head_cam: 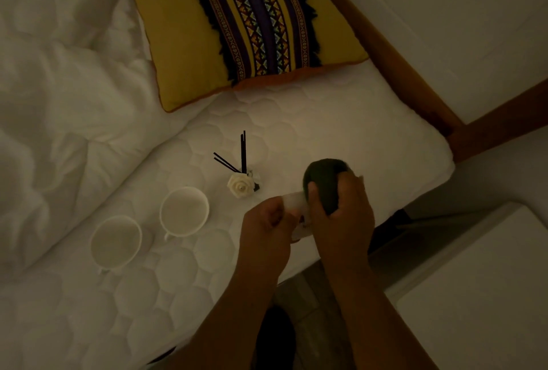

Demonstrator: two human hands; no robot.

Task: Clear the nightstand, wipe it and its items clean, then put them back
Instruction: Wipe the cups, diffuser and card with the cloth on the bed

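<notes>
Over the mattress edge, my left hand point(267, 223) grips a small white item point(296, 206) with a dark mark on it; most of it is hidden between my hands. My right hand point(341, 215) presses a dark green cloth point(324, 183) against that item. Two white cups point(184, 211) point(116, 242) stand on the mattress to the left. A reed diffuser with black sticks and a white rose point(241, 184) stands just behind my hands. The white nightstand top point(480, 295) lies at the lower right, bare.
A yellow pillow with a striped woven band point(237, 22) lies at the bed's head. A rumpled white duvet point(59, 103) covers the left. The wooden bed frame point(400, 67) runs along the right, with a dark gap between bed and nightstand.
</notes>
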